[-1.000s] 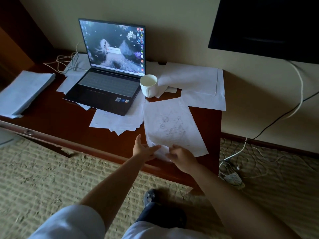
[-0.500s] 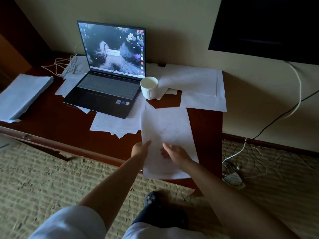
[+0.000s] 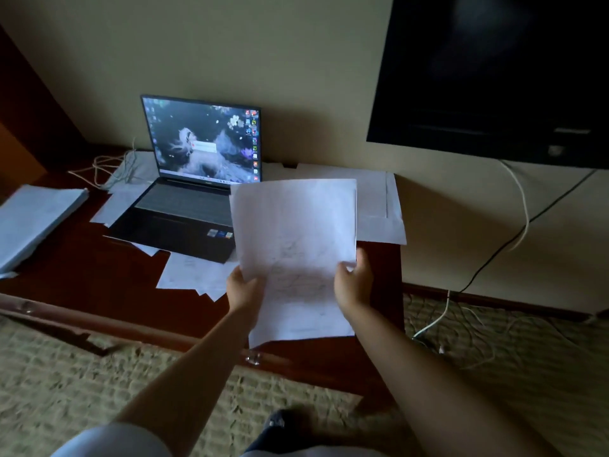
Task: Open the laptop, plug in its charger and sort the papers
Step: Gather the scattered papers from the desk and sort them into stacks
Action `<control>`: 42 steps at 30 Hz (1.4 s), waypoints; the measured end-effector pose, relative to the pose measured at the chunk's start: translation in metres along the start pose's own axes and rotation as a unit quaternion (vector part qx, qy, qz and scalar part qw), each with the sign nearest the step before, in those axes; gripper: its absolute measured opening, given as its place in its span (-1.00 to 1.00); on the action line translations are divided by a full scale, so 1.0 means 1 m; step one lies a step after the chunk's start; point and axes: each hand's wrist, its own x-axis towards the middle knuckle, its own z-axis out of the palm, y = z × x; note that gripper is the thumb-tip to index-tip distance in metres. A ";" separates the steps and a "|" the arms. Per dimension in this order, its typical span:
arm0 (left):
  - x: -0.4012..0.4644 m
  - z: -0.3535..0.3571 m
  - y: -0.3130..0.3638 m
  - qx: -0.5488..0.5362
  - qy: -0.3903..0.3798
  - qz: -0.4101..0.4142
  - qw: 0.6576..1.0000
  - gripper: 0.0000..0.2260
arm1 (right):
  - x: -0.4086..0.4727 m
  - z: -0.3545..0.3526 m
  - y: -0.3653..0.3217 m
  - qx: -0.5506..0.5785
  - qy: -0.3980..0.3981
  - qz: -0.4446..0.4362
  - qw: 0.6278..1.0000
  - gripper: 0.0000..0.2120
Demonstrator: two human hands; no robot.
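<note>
Dark red-brown wooden desk (image 3: 82, 278) w/ open black laptop (image 3: 194, 196); both arms stretched fwd, left hand (image 3: 245, 288) & right hand (image 3: 354, 280) gripping side edges of a white printed paper sheet (image 3: 296, 245), lifted above it.

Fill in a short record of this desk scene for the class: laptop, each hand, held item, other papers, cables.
laptop: open, screen lit, on the desk
left hand: grips the held sheet's left edge
right hand: grips its right edge
held sheet: lifted above the desk, faint drawing on it
loose papers: partly under the laptop's front; more at the desk's right end
paper stack: at the desk's left end
cables: white bundle left of the laptop; whether the charger is plugged in cannot be told
</note>
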 end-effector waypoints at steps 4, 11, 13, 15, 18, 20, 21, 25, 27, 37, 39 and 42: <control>-0.006 0.003 0.012 -0.007 0.003 0.058 0.998 -0.68 | -0.009 -0.006 -0.018 0.026 0.011 -0.049 0.998 -0.57; -0.009 0.014 0.015 -0.040 0.027 0.111 0.993 -0.75 | -0.014 0.004 -0.029 0.056 0.033 -0.096 0.993 -0.65; -0.004 0.016 0.008 -0.055 0.004 0.085 0.995 -0.73 | -0.013 0.006 -0.026 0.024 -0.003 -0.071 0.997 -0.62; 0.008 0.015 -0.009 -0.043 -0.010 0.023 0.999 -0.73 | -0.012 0.009 -0.017 -0.026 -0.036 -0.016 0.999 -0.60; 0.029 0.011 -0.020 0.022 -0.010 0.008 1.000 -0.71 | -0.006 0.012 -0.011 -0.030 -0.001 -0.007 1.000 -0.56; 0.042 0.007 -0.014 0.100 -0.025 0.044 0.994 -0.65 | 0.002 0.011 -0.014 -0.060 0.035 0.008 0.998 -0.50; 0.048 0.005 -0.012 0.145 -0.037 0.061 0.987 -0.64 | 0.006 0.010 -0.013 -0.093 0.036 0.033 0.994 -0.47; 0.072 -0.005 -0.020 0.323 -0.061 0.072 0.942 -0.71 | 0.016 0.012 0.006 -0.196 -0.010 0.131 0.972 -0.42; 0.083 -0.011 -0.031 0.425 -0.065 0.078 0.900 -0.69 | 0.016 0.017 0.020 -0.223 -0.010 0.165 0.961 -0.41; 0.116 -0.019 -0.054 0.516 -0.115 0.214 0.821 -0.69 | 0.012 0.045 0.030 -0.397 0.094 0.044 0.912 -0.39; 0.119 -0.021 -0.049 0.512 -0.118 0.218 0.823 -0.70 | 0.011 0.062 0.027 -0.367 0.061 -0.035 0.927 -0.48; 0.128 -0.029 -0.046 0.516 -0.113 0.261 0.808 -0.62 | 0.011 0.091 0.021 -0.254 -0.078 -0.009 0.964 -0.63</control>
